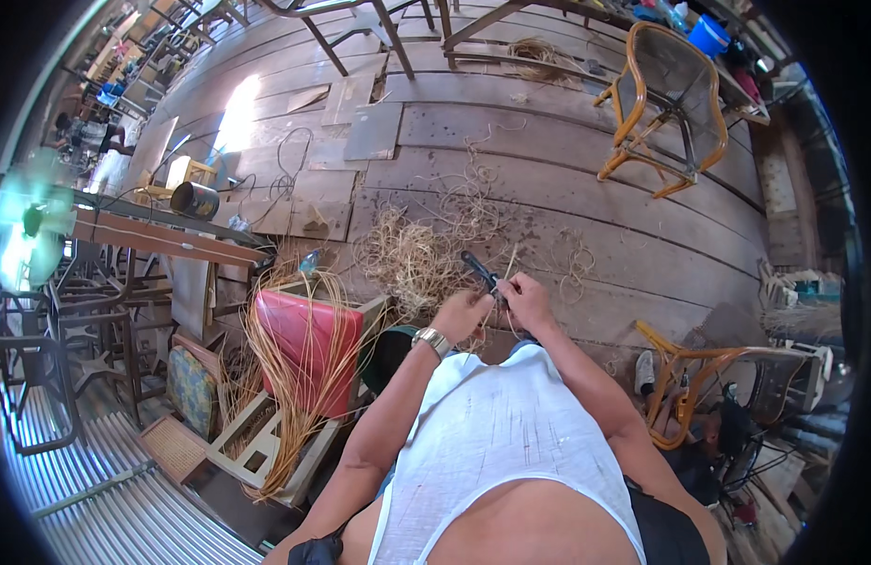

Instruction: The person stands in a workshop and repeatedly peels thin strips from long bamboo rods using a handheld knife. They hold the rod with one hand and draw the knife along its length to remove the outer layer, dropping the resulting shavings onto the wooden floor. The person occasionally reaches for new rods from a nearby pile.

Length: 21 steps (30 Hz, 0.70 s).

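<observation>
My left hand (461, 316), with a metal watch (431, 341) on its wrist, is closed in front of my lap. Close beside it, my right hand (527, 303) has its fingers pinched at the lower end of a dark slim tool (478, 268), whose kind is unclear. The tool points away and to the left. A thin pale strip (512, 259) sticks up by the right hand. What the left fingers grip is hidden. Just beyond the hands, a tangled heap of pale cane shavings (412, 259) lies on the plank floor (548, 188).
At my left, long cane strips (289, 433) drape over a red chair seat (308, 344) by a dark green bucket (388, 358). Cane-framed chairs stand far right (633, 89) and near right (675, 414), where another person's shoe (645, 370) shows. A fan (30, 221) is far left.
</observation>
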Available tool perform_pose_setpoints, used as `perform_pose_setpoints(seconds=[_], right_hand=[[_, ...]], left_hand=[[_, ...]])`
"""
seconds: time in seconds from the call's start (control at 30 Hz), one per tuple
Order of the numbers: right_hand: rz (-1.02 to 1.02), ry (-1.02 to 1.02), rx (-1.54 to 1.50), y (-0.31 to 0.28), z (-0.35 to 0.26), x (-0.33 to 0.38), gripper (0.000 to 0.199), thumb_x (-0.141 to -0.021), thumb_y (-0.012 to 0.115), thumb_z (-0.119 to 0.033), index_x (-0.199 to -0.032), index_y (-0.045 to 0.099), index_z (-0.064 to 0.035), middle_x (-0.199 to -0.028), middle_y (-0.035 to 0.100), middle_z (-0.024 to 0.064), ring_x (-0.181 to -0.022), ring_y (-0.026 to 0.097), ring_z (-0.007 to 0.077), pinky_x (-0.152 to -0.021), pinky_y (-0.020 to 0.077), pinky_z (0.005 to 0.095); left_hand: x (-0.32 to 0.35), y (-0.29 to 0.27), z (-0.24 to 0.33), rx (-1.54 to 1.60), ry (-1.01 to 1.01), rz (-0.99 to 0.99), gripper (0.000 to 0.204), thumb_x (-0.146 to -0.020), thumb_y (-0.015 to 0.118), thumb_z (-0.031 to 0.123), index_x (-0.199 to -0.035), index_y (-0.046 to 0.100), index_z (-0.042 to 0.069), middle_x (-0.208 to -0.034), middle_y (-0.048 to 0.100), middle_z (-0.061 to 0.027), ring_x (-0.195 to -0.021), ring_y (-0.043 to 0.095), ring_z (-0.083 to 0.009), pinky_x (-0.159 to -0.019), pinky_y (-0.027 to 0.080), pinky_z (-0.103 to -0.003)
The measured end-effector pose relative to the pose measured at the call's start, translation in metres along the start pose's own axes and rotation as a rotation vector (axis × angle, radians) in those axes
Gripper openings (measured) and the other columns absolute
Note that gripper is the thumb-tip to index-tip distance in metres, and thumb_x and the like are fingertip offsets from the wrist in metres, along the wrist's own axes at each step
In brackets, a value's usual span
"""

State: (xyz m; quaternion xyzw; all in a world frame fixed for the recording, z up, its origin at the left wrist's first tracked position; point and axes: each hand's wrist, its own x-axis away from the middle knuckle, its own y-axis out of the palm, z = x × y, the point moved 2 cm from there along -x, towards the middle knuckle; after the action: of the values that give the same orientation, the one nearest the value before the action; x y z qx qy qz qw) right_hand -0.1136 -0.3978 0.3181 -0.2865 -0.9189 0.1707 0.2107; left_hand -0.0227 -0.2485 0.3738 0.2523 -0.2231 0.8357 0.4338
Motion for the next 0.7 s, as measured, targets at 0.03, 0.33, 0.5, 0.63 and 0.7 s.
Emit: perform_pose_setpoints(seconds=[0.03, 0.33, 0.5, 0.63, 0.7], right_hand=[[-0.021, 0.026, -0.045, 0.000, -0.008, 0.001, 0.031, -0.088, 0.064, -0.030, -0.078, 0.061, -0.0010, -0.061, 0.061, 0.0070, -0.047, 0.057, 0.0132, -0.047, 0.0455, 0.0293], [-0.032, 0.221, -0.253, -0.001, -0.001, -0.008, 0.036, -0.086, 0.066, -0.034, -0.072, 0.061, -0.0013, -0.057, 0.059, 0.0050, -0.046, 0.056, 0.0119, -0.043, 0.0438, 0.0280], [0.144, 0.314, -0.274, -0.067, 0.021, -0.054, 0.037, -0.085, 0.067, -0.038, -0.072, 0.060, -0.0040, -0.056, 0.059, 0.0067, -0.040, 0.053, 0.0125, -0.037, 0.0394, 0.0267], [0.188, 0.310, -0.226, -0.199, 0.056, -0.104, 0.038, -0.086, 0.066, -0.041, -0.073, 0.059, -0.0051, -0.054, 0.057, 0.0063, -0.037, 0.050, 0.0122, -0.034, 0.0374, 0.0254], [0.231, 0.280, -0.205, -0.227, 0.050, -0.112, 0.039, -0.086, 0.065, -0.041, -0.073, 0.059, -0.0048, -0.053, 0.056, 0.0061, -0.037, 0.050, 0.0120, -0.034, 0.0371, 0.0256]], left_hand=[[-0.007, 0.005, -0.011, 0.061, -0.029, -0.105, 0.035, -0.090, 0.060, 0.034, -0.101, 0.062, 0.001, -0.075, 0.066, -0.0106, -0.054, 0.061, -0.0170, -0.052, 0.048, -0.033], [-0.012, 0.014, -0.012, -0.310, 0.292, 0.279, 0.037, -0.091, 0.056, 0.037, -0.080, 0.063, 0.003, -0.068, 0.061, -0.0176, -0.062, 0.059, -0.0314, -0.059, 0.045, -0.038], [0.060, -0.017, -0.043, -0.342, 0.247, 0.217, 0.038, -0.090, 0.061, 0.037, -0.079, 0.060, 0.001, -0.062, 0.055, -0.0126, -0.055, 0.049, -0.0194, -0.054, 0.040, -0.034], [0.186, -0.119, -0.168, -0.291, -0.100, 0.395, 0.033, -0.086, 0.067, 0.032, -0.077, 0.063, 0.001, -0.059, 0.052, -0.0057, -0.057, 0.047, -0.0117, -0.052, 0.039, -0.031], [0.243, -0.168, -0.240, -0.552, -0.192, 0.484, 0.033, -0.085, 0.067, 0.034, -0.079, 0.067, 0.002, -0.061, 0.059, -0.0080, -0.056, 0.053, -0.0188, -0.054, 0.041, -0.035]])
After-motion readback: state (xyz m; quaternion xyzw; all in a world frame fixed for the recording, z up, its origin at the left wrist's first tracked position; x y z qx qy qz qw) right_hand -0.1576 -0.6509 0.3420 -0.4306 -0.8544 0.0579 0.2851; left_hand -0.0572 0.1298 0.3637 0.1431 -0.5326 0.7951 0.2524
